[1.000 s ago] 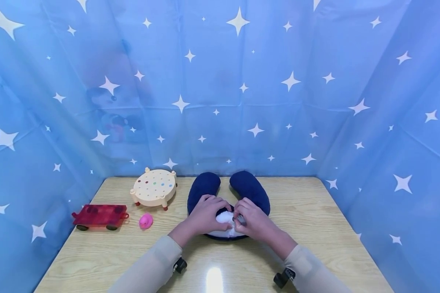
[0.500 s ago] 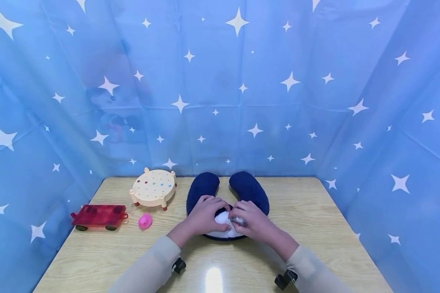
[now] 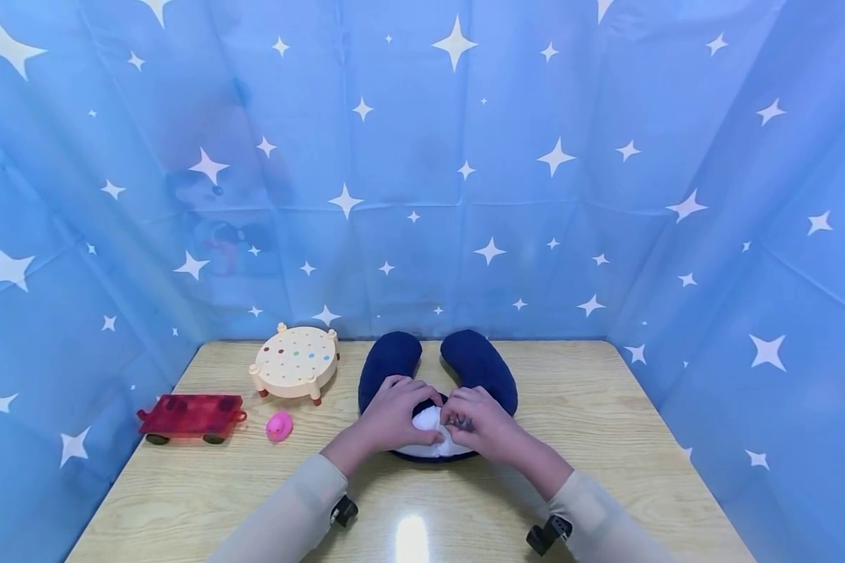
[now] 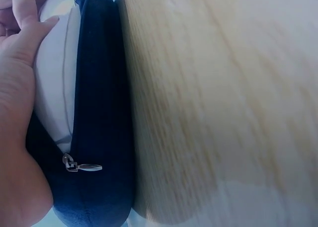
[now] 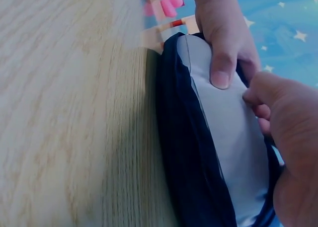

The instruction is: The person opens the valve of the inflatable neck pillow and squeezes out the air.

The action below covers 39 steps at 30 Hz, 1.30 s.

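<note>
A navy U-shaped neck pillow (image 3: 484,361) lies with its zipped cover parted, showing the white inner (image 5: 223,122). In the left wrist view a silver zip pull (image 4: 90,167) sits at one end of the opening. My left hand (image 3: 397,413) grips the pillow's curved part, thumb pressing on the white inner and fingers over the far side. Opposite it, my right hand (image 3: 491,426) has bent fingers at the opening's far edge and holds a small grey object (image 3: 461,423); its kind I cannot tell, as the fingers mostly cover it.
To the left stand a red translucent wheeled toy cart (image 3: 195,414), a pink toy duck (image 3: 279,426) and a cream round toy piece with short legs and coloured dots (image 3: 296,361). A blue star-patterned curtain (image 3: 422,156) closes off the table's (image 3: 605,469) back and sides.
The grey object has turned within my right hand and now shows less between the fingers. My right hand has shifted slightly left; my left hand and the pillow hold their place.
</note>
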Each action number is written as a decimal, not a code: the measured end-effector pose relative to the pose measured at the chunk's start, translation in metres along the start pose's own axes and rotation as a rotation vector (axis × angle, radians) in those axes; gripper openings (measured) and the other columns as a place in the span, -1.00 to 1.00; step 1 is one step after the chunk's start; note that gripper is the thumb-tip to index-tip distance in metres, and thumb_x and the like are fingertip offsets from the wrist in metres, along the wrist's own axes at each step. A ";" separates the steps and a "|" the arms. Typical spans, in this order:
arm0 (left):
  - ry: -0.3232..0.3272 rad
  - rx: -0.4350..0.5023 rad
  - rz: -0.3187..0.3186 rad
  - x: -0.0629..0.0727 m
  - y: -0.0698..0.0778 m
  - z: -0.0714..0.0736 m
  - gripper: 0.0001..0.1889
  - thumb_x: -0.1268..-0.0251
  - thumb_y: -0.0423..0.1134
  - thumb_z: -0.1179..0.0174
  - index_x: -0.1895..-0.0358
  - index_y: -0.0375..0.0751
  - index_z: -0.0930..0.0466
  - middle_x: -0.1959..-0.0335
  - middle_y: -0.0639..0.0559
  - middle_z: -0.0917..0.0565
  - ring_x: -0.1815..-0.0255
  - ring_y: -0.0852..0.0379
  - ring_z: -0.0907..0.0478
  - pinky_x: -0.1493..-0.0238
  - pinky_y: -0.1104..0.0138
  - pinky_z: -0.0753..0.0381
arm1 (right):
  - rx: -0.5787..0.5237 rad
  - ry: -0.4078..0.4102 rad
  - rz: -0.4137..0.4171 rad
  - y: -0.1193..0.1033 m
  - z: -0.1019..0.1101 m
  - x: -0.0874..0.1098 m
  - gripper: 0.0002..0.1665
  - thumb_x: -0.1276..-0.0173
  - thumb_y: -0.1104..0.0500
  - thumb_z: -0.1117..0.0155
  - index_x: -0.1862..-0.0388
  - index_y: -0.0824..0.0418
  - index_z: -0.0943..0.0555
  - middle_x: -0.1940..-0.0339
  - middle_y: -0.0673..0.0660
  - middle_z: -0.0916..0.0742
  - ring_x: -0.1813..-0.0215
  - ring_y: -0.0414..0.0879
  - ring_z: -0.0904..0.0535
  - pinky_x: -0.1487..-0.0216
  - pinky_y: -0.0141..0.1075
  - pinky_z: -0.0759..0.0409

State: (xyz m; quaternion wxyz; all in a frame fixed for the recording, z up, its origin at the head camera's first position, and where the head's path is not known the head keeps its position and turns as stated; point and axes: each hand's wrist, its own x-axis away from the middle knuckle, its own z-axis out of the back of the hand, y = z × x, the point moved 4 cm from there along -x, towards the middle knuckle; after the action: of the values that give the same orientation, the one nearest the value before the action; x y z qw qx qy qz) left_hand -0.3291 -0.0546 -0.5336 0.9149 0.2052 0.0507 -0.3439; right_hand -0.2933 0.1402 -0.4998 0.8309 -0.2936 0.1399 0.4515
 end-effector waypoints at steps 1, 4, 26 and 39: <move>-0.001 0.000 0.001 0.000 0.000 0.000 -0.45 -0.25 0.40 -0.52 -0.18 0.27 -0.68 -0.17 0.30 -0.71 -0.25 0.16 -0.57 -0.61 -0.02 -0.21 | -0.014 0.002 -0.003 0.000 0.000 0.000 -0.68 -0.29 0.40 -0.56 0.19 0.03 -0.67 0.31 -0.08 -0.62 0.26 -0.23 -0.51 0.02 -0.16 -0.46; -0.004 -0.002 0.002 0.000 0.000 0.000 -0.45 -0.25 0.40 -0.52 -0.18 0.27 -0.68 -0.17 0.30 -0.71 -0.26 0.15 -0.57 -0.61 -0.02 -0.21 | -0.057 0.009 -0.007 0.002 0.000 0.000 -0.66 -0.29 0.42 -0.55 0.19 0.02 -0.66 0.33 -0.06 -0.62 0.29 -0.21 -0.51 0.02 -0.16 -0.44; 0.045 -0.021 -0.045 0.001 -0.001 0.001 -0.44 -0.24 0.41 -0.52 -0.16 0.24 -0.70 -0.12 0.30 -0.72 -0.18 0.18 -0.59 -0.55 -0.02 -0.28 | -0.258 0.000 -0.192 0.007 0.005 0.001 -0.84 -0.41 0.29 -0.60 0.26 0.02 -0.81 0.21 -0.12 -0.78 0.12 -0.16 -0.62 0.09 -0.26 -0.59; 0.028 -0.001 -0.031 -0.001 -0.002 0.001 -0.45 -0.25 0.40 -0.52 -0.17 0.24 -0.70 -0.16 0.29 -0.72 -0.26 0.18 -0.58 -0.58 0.02 -0.25 | -0.350 0.078 -0.208 0.016 0.000 0.007 -0.81 -0.38 0.28 -0.62 0.28 -0.02 -0.81 0.20 -0.13 -0.81 0.06 -0.14 -0.71 0.08 -0.32 -0.71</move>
State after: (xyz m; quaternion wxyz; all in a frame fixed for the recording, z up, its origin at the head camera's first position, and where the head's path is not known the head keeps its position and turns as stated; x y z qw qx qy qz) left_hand -0.3307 -0.0556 -0.5335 0.9087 0.2089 0.0667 -0.3551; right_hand -0.3025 0.1516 -0.5088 0.8034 -0.4635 0.0602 0.3689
